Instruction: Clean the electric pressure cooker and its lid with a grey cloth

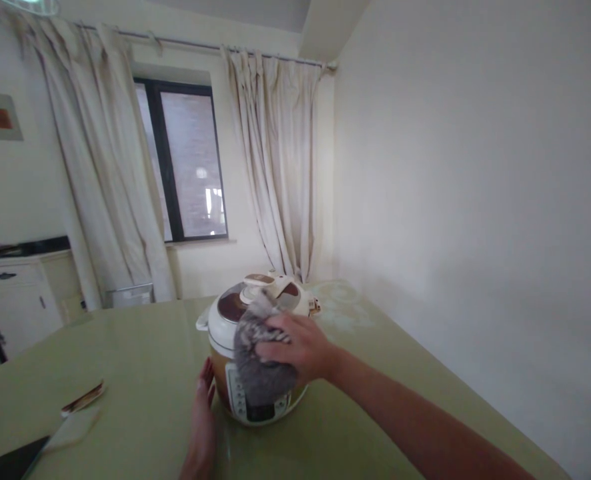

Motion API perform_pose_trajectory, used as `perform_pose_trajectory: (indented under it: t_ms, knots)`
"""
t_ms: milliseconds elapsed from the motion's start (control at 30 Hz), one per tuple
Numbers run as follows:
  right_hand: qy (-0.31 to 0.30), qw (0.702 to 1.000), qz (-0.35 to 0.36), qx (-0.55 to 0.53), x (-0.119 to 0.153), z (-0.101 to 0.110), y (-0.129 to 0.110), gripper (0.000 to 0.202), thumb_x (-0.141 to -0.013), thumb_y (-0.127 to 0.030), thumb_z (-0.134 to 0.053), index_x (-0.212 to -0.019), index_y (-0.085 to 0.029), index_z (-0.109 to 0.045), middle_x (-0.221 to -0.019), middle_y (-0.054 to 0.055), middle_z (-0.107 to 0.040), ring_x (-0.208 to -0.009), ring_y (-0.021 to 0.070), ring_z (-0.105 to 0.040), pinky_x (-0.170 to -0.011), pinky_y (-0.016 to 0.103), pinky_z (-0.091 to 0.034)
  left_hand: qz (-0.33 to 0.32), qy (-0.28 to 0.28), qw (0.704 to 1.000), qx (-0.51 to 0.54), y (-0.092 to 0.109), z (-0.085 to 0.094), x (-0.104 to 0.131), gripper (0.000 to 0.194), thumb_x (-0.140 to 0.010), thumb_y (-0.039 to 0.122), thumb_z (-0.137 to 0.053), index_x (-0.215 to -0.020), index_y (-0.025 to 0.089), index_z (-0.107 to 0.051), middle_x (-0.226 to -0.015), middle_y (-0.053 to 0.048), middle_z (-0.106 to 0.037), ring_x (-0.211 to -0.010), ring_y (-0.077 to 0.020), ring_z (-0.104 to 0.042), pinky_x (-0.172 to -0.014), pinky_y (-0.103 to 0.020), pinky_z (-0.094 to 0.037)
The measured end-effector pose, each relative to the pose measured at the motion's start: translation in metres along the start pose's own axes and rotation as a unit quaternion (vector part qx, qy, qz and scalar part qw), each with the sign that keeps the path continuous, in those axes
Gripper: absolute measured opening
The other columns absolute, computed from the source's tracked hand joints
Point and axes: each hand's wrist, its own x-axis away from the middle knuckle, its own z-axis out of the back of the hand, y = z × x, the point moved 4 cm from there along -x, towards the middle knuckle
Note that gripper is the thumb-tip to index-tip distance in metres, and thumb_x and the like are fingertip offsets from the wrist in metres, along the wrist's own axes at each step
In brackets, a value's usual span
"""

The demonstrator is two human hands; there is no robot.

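An electric pressure cooker (pixel 223 337) with a white and brown lid stands upright on the green table. Bunched in my right hand (pixel 300 347) is a grey cloth (pixel 260 363), which lies against the cooker's front and lid edge. Part of the control panel and display is hidden behind the cloth. My left hand (pixel 204 407) rests against the cooker's left side, its fingers extended and pointing up. The palm of that hand is turned toward the cooker.
The green table (pixel 145 373) reaches to the right-hand wall. At its left lie a dark flat object (pixel 15 460) and a small brown-and-white piece (pixel 83 399). Behind are curtains (pixel 280 160), a window (pixel 193 160) and a white cabinet (pixel 13 293).
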Motion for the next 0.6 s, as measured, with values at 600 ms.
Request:
perform_pose_trajectory:
  t_ms: [600]
  knots:
    - [0.422, 0.879, -0.216, -0.048, 0.098, -0.065, 0.025, 0.075, -0.081, -0.027, -0.08, -0.153, -0.031, -0.059, -0.152, 0.014, -0.05, -0.135, 0.0361, -0.066, -0.105, 0.051, -0.064, 0.052, -0.028, 0.995, 0.074, 0.019, -0.016, 0.019, 0.078, -0.11, 0.071, -0.044, -0.173, 0.026, -0.05, -0.176, -0.008, -0.055, -0.166, -0.0303, -0.047, -0.139, -0.048, -0.034]
